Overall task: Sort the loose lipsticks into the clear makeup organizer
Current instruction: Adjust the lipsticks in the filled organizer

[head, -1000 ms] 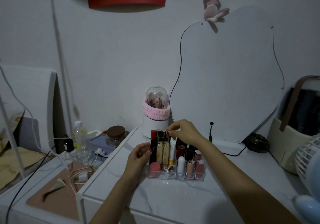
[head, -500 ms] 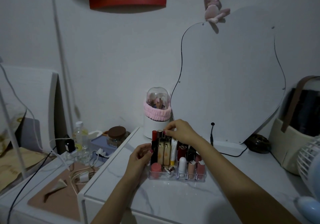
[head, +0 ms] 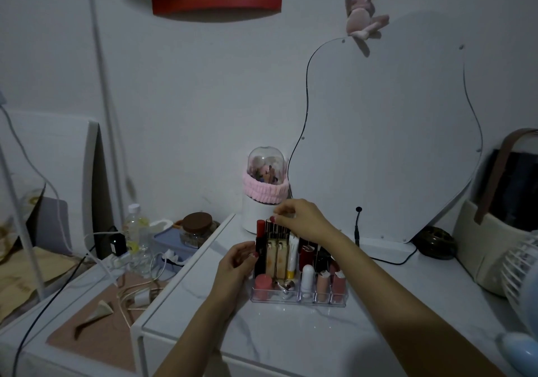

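The organizer [head: 298, 299] is clear, on a white table [head: 291, 336] veined with grey. In it stand a red-capped black lipstick [head: 260, 242], 2 cream-and-gold tubes [head: 276, 257] and a white stick [head: 307, 278]. The nails [head: 272, 219] are dark red.

Clear glossy plastic organizer [head: 297, 301]; smooth marbled tabletop [head: 291, 336]; fluffy pink cloth band [head: 265, 192]

Bare white marble tabletop [head: 291, 339] lies open in front of the clear plastic organizer [head: 297, 299]; behind it, a white domed brush canister [head: 263, 202] and wavy-edged mirror [head: 387, 143] block passage.
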